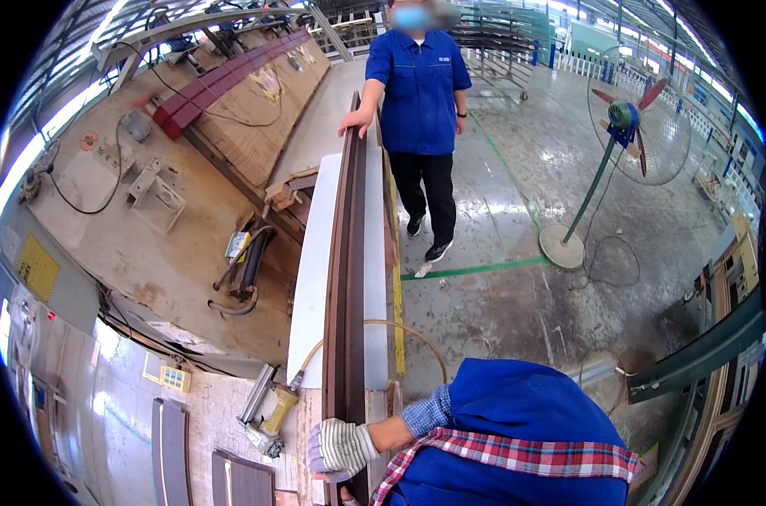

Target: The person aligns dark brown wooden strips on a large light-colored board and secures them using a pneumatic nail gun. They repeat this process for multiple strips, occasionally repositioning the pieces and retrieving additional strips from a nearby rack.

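Long dark brown grooved boards (pixel 346 278) lie lengthwise in front of me, running from the lower edge to the far end of the bench. My right hand (pixel 342 450), in a striped knit glove, curls over their near end with the fingers closed. A small skin-coloured patch at the lower edge beside the boards may be part of my left hand (pixel 347 497); its fingers are hidden. At the far end, a co-worker's bare hand (pixel 357 122) rests on the boards. Left of my glove lies a yellowish air nailer (pixel 275 411) with its hose (pixel 315 350).
White panels (pixel 315 253) lie beneath the boards. Short dark pieces (pixel 241 477) rest at the lower left. A worn machine table (pixel 189 278) with a dark red beam (pixel 231 80) stands left. The co-worker (pixel 421 93) stands ahead; a pedestal fan (pixel 623 122) stands right.
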A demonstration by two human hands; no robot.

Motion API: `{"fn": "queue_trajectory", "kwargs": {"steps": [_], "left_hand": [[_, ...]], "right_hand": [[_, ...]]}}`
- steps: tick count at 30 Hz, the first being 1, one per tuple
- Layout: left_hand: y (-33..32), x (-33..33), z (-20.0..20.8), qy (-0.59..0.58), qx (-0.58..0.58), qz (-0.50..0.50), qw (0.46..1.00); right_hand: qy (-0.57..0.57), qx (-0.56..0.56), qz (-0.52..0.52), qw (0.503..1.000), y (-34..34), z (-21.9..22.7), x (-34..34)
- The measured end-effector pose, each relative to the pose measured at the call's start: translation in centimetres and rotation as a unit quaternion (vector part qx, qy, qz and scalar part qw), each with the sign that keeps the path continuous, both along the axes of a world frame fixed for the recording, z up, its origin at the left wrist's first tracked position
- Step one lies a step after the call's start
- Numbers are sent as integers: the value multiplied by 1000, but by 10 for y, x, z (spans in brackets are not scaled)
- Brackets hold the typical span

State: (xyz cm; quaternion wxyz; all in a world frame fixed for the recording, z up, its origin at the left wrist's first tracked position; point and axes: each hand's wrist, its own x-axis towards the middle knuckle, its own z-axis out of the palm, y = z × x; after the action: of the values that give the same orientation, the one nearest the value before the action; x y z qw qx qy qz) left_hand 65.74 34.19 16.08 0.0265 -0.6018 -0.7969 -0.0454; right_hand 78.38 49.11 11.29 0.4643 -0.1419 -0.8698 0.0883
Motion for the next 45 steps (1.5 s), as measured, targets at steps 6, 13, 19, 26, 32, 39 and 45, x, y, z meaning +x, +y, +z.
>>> {"fn": "queue_trajectory", "kwargs": {"steps": [6,13,19,26,32,39,45], "left_hand": [[-16,-8,0,-8,54,39,998],[-66,-56,-12,-60,55,133,988],[-59,-57,-23,-61,50,131,988],[-33,-44,-18,-25,80,35,996],[-20,-35,-20,-23,12,52,998],[-3,-20,-6,-30,35,42,998],[-3,-19,3,-9,49,23,998]], "right_hand": [[25,-10,-8,1000,4,-5,-5],[61,8,-40,997,19,-1,-1],[72,18,-78,994,65,3,33],[53,23,-146,988,137,12,92],[41,-48,-232,971,157,25,118],[19,-59,-179,982,107,13,71],[38,-52,-121,991,80,5,44]]}}
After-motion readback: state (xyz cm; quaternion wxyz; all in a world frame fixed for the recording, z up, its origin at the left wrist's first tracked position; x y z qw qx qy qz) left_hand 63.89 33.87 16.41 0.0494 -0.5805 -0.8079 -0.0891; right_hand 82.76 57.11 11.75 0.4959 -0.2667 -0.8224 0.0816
